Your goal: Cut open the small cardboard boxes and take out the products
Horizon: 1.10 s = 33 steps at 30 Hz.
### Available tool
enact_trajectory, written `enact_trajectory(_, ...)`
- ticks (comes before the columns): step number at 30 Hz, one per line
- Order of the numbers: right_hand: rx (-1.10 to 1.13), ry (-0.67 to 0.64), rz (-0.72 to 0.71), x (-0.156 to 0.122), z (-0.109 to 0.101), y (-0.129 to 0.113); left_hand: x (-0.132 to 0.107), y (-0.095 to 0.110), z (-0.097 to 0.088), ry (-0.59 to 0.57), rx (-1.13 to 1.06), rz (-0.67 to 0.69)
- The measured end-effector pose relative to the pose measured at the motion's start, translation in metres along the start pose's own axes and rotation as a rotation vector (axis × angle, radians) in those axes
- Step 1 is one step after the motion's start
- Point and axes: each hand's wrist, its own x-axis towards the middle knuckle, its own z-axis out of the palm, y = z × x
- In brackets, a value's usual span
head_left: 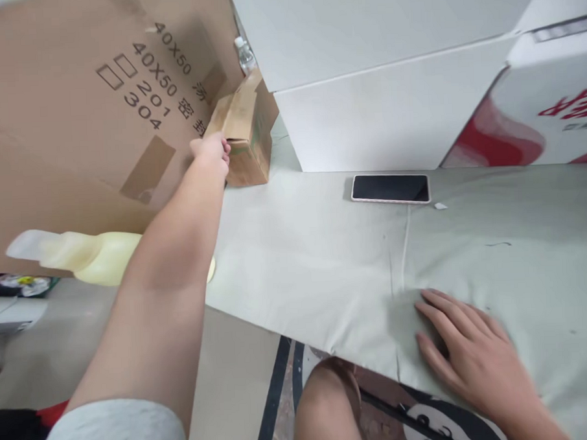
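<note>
My left arm stretches forward to a small brown cardboard box [252,160] at the back left of the table. My left hand [212,150] is closed at the box's near left edge, its fingers curled against it; part of the grip is hidden. The box's top flaps look partly raised. My right hand [467,345] lies palm down on the pale green tablecloth [295,259], fingers stretched out and holding nothing. Beyond it, a phone [390,188] with a dark screen lies flat before the white boxes.
A large printed cardboard sheet or carton [66,126] rises on the left. A pale yellow bottle [103,254] shows partly behind my left forearm. White boxes [361,113] line the back, and a clear bottle [245,55] stands behind the small box. A white scrap [440,206] lies near the phone.
</note>
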Motion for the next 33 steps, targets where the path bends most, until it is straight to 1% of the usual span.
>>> enact_trajectory(2,0.001,0.006,0.019,-0.001,0.002,-0.001,-0.037,0.01,0.004,0.059,0.013,-0.004)
enact_trajectory(4,0.012,0.006,0.052,-0.003,0.003,-0.001,-0.076,0.018,0.002,0.08,0.013,0.0)
enact_trajectory(7,0.049,-0.038,0.109,-0.004,0.003,0.0,-0.14,0.022,-0.011,0.077,0.004,-0.037)
enact_trajectory(10,0.173,-0.115,0.178,-0.002,0.001,0.0,-0.213,0.015,-0.028,0.068,-0.002,-0.091)
enact_trajectory(13,0.383,-0.14,0.269,-0.002,-0.002,0.001,-0.295,0.005,-0.04,-0.005,-0.018,-0.085)
enact_trajectory(16,0.498,-0.118,0.313,-0.009,-0.01,0.005,-0.373,0.0,-0.048,-0.1,-0.047,-0.106)
enact_trajectory(18,0.527,-0.084,0.354,-0.018,-0.022,0.013,-0.418,-0.001,-0.049,-0.152,-0.097,-0.156)
enact_trajectory(21,0.602,0.06,0.456,-0.029,-0.05,0.034,-0.477,0.0,-0.044,-0.253,-0.166,-0.215)
enact_trajectory(24,0.655,0.254,0.541,-0.036,-0.078,0.058,-0.528,0.002,-0.026,-0.353,-0.214,-0.292)
enact_trajectory(27,0.638,0.393,0.647,-0.046,-0.094,0.08,-0.568,0.001,-0.004,-0.449,-0.236,-0.337)
enact_trajectory(30,0.55,0.45,0.768,-0.059,-0.1,0.105,-0.594,0.0,0.013,-0.571,-0.22,-0.274)
enact_trajectory(33,0.465,0.425,0.918,-0.073,-0.104,0.139,-0.605,0.001,0.016,-0.705,-0.169,-0.171)
